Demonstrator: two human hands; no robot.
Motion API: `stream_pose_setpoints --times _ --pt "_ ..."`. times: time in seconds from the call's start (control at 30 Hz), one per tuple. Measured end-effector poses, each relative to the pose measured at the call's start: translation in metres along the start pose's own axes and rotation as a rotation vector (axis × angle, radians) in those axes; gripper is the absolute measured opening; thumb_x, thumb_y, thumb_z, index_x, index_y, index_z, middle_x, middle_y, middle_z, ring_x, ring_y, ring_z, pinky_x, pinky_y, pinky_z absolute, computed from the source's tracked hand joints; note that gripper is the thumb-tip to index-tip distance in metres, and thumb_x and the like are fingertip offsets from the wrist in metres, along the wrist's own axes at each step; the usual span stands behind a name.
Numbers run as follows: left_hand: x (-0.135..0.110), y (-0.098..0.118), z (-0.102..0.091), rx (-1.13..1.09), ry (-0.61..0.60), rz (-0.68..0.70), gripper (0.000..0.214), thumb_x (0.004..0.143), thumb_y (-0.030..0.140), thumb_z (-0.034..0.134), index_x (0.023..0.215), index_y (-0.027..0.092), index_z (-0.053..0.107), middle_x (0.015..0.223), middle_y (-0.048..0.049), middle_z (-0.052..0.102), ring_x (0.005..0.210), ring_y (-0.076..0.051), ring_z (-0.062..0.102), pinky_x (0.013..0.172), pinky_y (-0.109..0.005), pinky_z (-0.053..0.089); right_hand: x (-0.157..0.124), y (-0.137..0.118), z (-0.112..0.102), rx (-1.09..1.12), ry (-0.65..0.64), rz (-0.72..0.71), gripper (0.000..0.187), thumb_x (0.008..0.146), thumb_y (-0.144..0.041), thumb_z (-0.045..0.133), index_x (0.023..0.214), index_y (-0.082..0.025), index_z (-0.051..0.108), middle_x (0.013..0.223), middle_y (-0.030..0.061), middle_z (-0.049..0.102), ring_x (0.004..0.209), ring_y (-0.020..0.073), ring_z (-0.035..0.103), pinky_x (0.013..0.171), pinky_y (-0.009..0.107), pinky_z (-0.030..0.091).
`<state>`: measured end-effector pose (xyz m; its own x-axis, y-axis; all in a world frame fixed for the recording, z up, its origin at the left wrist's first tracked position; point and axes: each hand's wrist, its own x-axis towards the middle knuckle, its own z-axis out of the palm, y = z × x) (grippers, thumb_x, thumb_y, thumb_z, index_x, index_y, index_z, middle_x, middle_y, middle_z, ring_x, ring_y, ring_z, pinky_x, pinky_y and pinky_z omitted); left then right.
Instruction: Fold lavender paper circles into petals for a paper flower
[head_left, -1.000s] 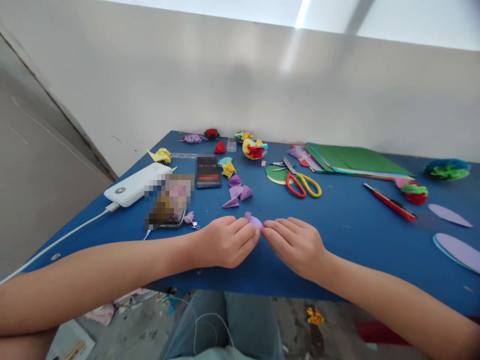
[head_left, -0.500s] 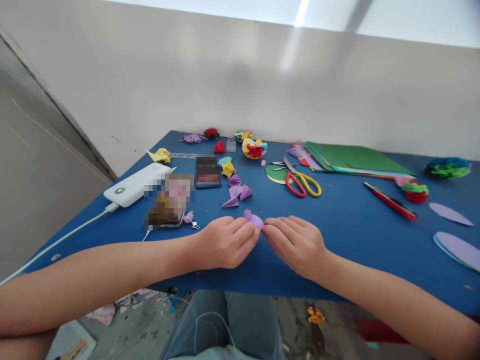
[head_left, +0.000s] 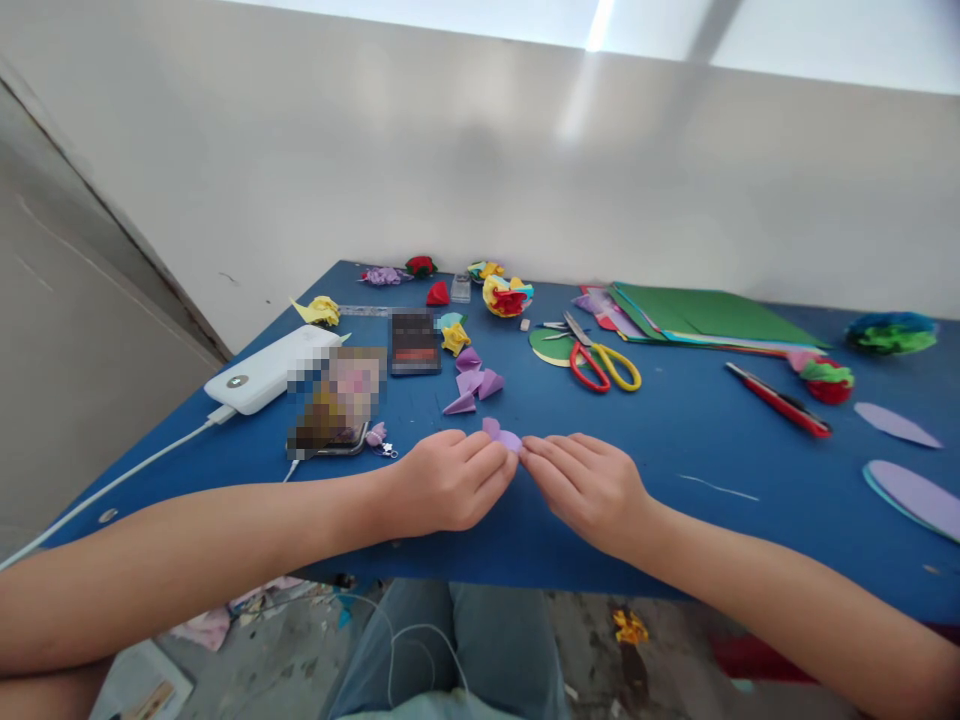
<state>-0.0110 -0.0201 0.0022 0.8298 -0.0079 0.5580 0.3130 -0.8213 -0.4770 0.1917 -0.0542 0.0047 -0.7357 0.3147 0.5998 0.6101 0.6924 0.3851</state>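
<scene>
Both hands meet near the front edge of the blue table (head_left: 675, 470). My left hand (head_left: 448, 484) and my right hand (head_left: 587, 488) pinch a small folded purple paper piece (head_left: 504, 436) between their fingertips, just above the tabletop. A little beyond it lie several folded purple paper cones (head_left: 472, 382). A phone (head_left: 337, 400) with a charm lies to the left of my left hand.
A white power bank (head_left: 266, 368) with a cable lies at the left. Red and yellow scissors (head_left: 604, 362), a red utility knife (head_left: 780, 400), stacked coloured paper sheets (head_left: 705, 318), paper flowers (head_left: 507, 296) and purple cut shapes (head_left: 911, 490) lie across the table.
Hands and paper piece stay almost where they were; the fingers shift slightly on the purple piece. The view has drifted a little.
</scene>
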Motion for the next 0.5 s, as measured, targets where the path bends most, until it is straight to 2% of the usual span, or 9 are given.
stream_pose_setpoints --times 0.23,0.5 --pt "-0.0007 -0.0008 0.0018 -0.023 -0.021 0.002 0.018 0.086 0.014 0.047 0.099 0.004 0.054 0.079 -0.0062 0.059 0.064 -0.014 0.055 0.05 -0.026 0.04 0.0001 -0.0003 0.0019 -0.037 -0.034 -0.006 0.022 0.085 -0.007 0.038 0.085 -0.009 0.06 0.078 0.0095 0.067 0.071 0.0154 0.06 0.063 0.028 0.042" --pt "0.0 -0.0028 0.0035 -0.034 -0.084 0.01 0.016 0.088 0.014 0.043 0.096 0.006 0.054 0.076 -0.0058 0.058 0.066 -0.014 0.054 0.05 -0.026 0.039 0.0001 -0.0028 0.004 -0.059 -0.101 -0.013 0.029 0.086 -0.006 0.032 0.084 -0.009 0.061 0.077 0.0104 0.066 0.07 0.0154 0.06 0.062 0.029 0.041"
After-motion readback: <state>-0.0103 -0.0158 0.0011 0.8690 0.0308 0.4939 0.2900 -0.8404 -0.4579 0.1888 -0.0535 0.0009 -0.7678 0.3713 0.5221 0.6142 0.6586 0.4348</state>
